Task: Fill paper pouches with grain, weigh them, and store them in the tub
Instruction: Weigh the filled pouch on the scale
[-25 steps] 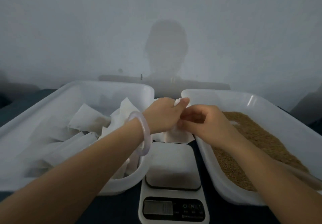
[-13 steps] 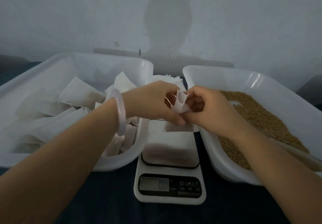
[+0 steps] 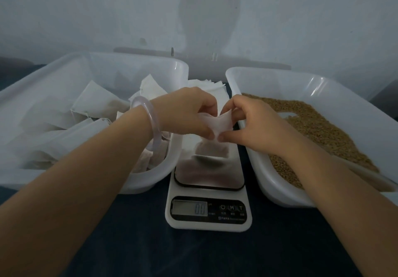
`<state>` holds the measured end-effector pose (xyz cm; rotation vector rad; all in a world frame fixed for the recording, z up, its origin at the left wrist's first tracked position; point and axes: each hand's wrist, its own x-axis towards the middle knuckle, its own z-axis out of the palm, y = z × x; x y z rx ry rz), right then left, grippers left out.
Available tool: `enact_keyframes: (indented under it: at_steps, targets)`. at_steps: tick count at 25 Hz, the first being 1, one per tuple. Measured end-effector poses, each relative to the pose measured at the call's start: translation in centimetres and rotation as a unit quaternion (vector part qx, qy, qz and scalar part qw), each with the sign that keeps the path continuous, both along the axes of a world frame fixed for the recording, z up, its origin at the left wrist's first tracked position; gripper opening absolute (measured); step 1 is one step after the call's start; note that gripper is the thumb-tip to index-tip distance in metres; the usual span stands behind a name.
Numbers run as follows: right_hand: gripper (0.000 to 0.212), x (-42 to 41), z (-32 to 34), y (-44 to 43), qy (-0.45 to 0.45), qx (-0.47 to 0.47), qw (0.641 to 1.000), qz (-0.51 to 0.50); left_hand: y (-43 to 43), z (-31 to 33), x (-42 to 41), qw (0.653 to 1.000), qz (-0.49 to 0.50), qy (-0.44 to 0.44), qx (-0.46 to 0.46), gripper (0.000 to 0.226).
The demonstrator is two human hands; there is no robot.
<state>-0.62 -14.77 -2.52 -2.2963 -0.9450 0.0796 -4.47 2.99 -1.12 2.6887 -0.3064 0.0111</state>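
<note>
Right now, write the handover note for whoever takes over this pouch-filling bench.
Left hand pinches the small white paper pouch at its left edge; right hand pinches its right edge, mouth spread, above the white digital kitchen scale.
Scale: steel platform bare, display seems to read zero.
Right white plastic tub holds brown grain; left white plastic tub holds stored pouches; flat white pouch stack lies behind the scale.
Done: several pouches in the tub.
Left: fill this one, weigh it, store it.

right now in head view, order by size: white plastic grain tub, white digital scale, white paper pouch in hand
1. white plastic grain tub
2. white digital scale
3. white paper pouch, clearly smallest, though partly covered
</note>
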Motion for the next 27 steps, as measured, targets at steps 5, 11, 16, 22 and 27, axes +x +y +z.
enact_keyframes:
  at_steps: [5,11,16,22,27]
  targets:
    - [0.042,0.16,0.06,-0.03,0.011,-0.009,1.0,0.005,0.35,0.14,-0.02,1.0,-0.012,-0.007,-0.024,0.023]
    - [0.042,0.18,0.19,-0.03,0.01,-0.021,1.0,0.011,0.5,0.02,0.03,1.0,-0.011,0.004,-0.009,0.031]
    - [0.041,0.15,0.18,-0.09,0.006,-0.019,1.0,0.011,0.51,-0.05,0.06,1.0,-0.011,0.002,-0.009,0.029]
    - [0.039,0.14,0.26,-0.1,0.005,-0.012,1.0,0.016,0.42,-0.1,-0.02,1.0,-0.006,-0.014,-0.012,0.029]
    - [0.038,0.22,0.22,-0.18,0.008,-0.005,1.0,0.013,0.3,0.01,-0.21,1.0,-0.01,-0.018,-0.016,0.027]
